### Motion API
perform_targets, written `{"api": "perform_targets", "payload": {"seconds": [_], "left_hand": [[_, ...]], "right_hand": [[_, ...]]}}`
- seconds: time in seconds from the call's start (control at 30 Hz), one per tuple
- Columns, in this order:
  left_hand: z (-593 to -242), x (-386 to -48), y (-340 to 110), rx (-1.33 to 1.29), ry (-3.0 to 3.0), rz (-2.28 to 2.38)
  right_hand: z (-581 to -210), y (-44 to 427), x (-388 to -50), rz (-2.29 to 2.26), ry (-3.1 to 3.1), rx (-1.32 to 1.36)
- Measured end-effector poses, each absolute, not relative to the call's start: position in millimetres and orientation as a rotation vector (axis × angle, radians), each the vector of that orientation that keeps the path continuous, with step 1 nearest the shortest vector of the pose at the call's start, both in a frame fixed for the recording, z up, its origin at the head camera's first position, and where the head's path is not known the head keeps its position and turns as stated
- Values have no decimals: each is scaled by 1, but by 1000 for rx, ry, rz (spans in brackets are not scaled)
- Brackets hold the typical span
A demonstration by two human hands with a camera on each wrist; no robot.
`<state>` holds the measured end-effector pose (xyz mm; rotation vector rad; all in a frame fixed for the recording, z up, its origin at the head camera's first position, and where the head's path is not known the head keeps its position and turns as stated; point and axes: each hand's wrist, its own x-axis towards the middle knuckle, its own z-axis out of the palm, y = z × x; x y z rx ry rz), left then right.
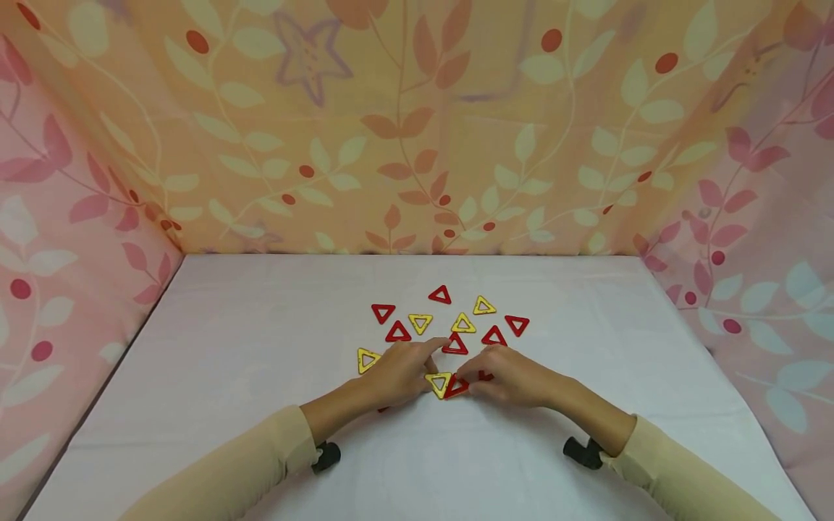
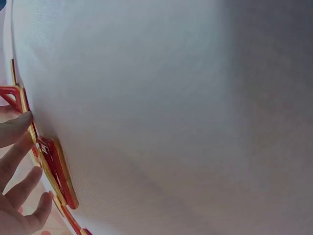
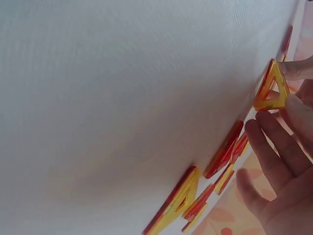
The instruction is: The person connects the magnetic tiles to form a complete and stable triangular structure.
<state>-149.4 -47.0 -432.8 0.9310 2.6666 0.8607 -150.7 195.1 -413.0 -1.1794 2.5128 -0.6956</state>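
In the head view, my left hand (image 1: 404, 373) pinches a yellow triangular frame tile (image 1: 433, 388) near the table's middle. My right hand (image 1: 511, 376) grips a red triangular tile (image 1: 456, 393), whose edge meets the yellow one. The left index finger reaches out by another red triangle (image 1: 455, 351) lying flat. From the right wrist, a yellow triangle (image 3: 281, 101) shows tilted up among the fingers (image 3: 279, 147). The left wrist view catches a red triangle (image 2: 9, 90) beside the left fingers (image 2: 19, 125). A further red piece (image 1: 485, 375) is partly hidden under the right hand.
Loose red and yellow triangles lie beyond the hands, among them a red one (image 1: 440, 295) farthest back and a yellow one (image 1: 483, 307). Another yellow triangle (image 1: 363, 369) sits beside the left hand. White cloth (image 1: 260, 311) covers the table; patterned curtains (image 1: 417, 145) surround it.
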Motion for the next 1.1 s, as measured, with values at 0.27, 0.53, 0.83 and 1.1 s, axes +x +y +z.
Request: {"api": "perform_targets", "payload": {"seconds": [0.27, 0.53, 0.83, 1.1], "left_hand": [[-432, -148, -47, 916, 2669, 862], [-431, -148, -47, 897, 2664, 865], [-429, -148, -47, 897, 2658, 860], [-429, -149, -48, 899, 2649, 856]], "right_hand": [[-414, 192, -150, -849, 2444, -1135], [-417, 184, -149, -861, 2491, -1111], [-418, 177, -145, -827, 2566, -1032], [-419, 174, -147, -806, 2603, -1053]]}}
